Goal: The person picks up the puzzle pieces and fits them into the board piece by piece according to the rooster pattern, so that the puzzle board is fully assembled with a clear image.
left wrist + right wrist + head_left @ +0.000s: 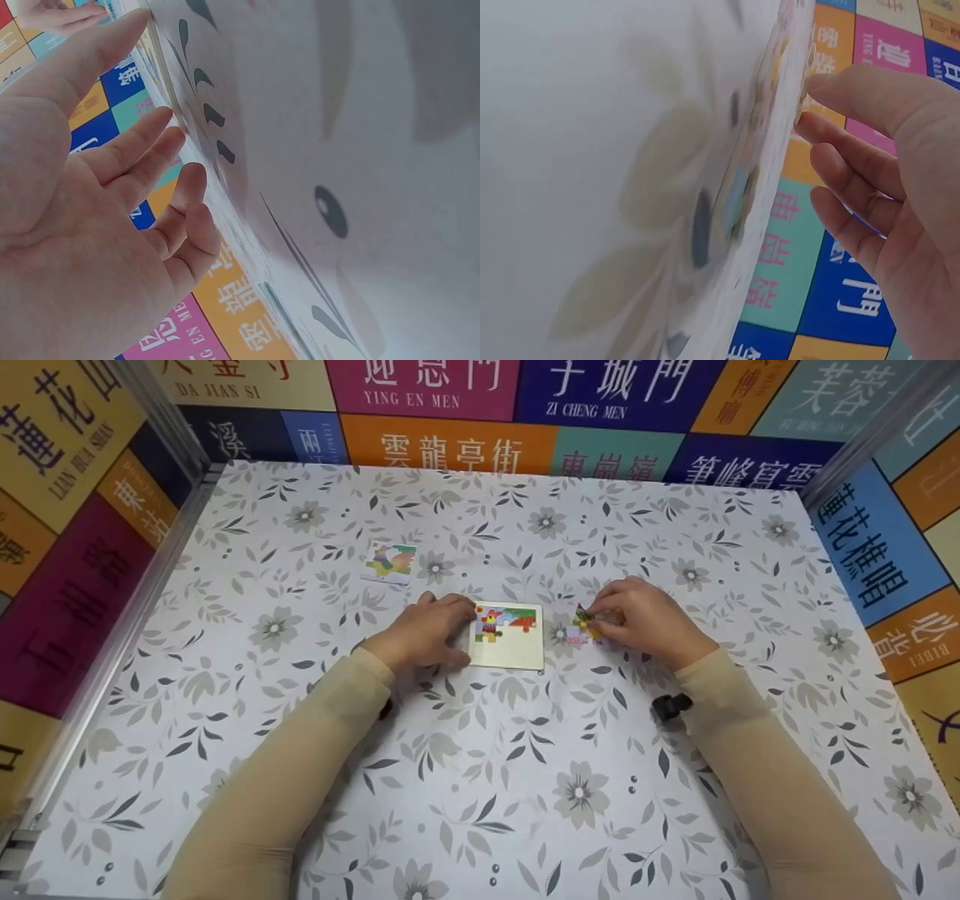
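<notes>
A small cream puzzle board (517, 654) lies flat on the table, with several joined jigsaw pieces (491, 619) along its upper part. My left hand (424, 634) rests at the board's left side, its fairly straight thumb and fingers touching the edge. To the right of the board, my right hand (645, 619) pinches a colourful puzzle piece (581, 615) between thumb and forefinger. In the right wrist view that piece (805, 86) appears edge-on, just above the table. Lilac and yellow pieces (576, 640) show below those fingertips, partly covered by the hand.
Another picture puzzle (390, 562) lies farther back, left of the board. White floral cloth (480, 780) covers the table. Panels with large printed characters (450, 450) stand along the back and both sides.
</notes>
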`<move>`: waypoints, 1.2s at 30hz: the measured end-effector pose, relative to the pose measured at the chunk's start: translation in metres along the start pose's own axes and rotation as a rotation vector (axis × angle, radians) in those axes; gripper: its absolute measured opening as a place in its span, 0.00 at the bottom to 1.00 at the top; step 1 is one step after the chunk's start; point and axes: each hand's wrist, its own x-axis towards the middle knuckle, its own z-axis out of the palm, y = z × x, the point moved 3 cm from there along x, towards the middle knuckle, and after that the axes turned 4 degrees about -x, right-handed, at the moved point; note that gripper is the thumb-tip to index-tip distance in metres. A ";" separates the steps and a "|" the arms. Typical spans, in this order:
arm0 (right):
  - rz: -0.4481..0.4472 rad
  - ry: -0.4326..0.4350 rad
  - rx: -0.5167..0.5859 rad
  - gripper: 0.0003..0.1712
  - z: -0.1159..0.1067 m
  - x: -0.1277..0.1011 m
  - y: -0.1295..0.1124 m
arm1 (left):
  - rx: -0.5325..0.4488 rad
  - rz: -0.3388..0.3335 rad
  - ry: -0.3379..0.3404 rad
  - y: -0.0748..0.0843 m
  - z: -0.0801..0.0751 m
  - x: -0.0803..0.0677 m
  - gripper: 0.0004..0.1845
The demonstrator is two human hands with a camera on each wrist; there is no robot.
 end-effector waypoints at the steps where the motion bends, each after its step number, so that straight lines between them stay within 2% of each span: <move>1: 0.000 -0.003 0.000 0.09 0.000 0.001 -0.003 | 0.003 -0.002 -0.001 0.000 0.000 0.000 0.36; 12: -0.073 -0.023 0.002 0.09 0.010 0.016 -0.029 | -0.006 -0.021 -0.011 0.000 0.000 0.001 0.36; 19: -0.077 -0.062 -0.012 0.08 0.019 0.024 -0.047 | -0.004 -0.015 -0.016 0.002 0.001 0.000 0.37; 28: -0.149 -0.024 -0.020 0.09 0.020 0.039 -0.065 | 0.008 -0.008 0.007 0.002 -0.002 -0.001 0.36; 36: -0.174 -0.058 0.013 0.08 0.029 0.045 -0.076 | 0.005 -0.022 -0.009 0.003 -0.001 0.000 0.36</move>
